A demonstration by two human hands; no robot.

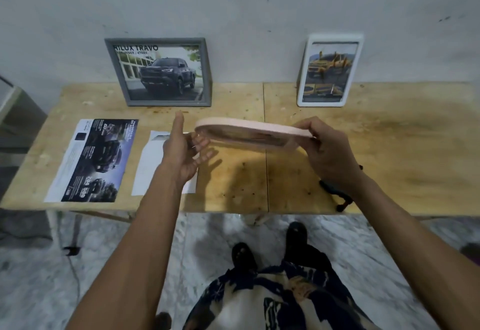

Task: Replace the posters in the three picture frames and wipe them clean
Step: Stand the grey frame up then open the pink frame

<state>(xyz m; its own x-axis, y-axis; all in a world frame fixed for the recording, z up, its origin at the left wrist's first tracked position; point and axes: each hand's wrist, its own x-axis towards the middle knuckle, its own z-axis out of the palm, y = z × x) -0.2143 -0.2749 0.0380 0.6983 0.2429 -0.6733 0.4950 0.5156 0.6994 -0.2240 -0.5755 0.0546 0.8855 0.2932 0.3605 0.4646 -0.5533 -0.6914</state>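
Pink frame (249, 132) held nearly flat above the tabletop (389, 148) centre. Right hand (330, 150) grips its right edge; left hand (185, 148) fingers loosely support the left. Judged light, rigid, glazing possibly fragile; hold by opposite edges.

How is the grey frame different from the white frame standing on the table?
The grey frame lies in landscape format; the white frame stands in portrait format. The grey frame shows a dark pickup truck; the white frame shows a yellow vehicle. The grey frame has square corners, the white frame rounded ones. Both lean against the wall.
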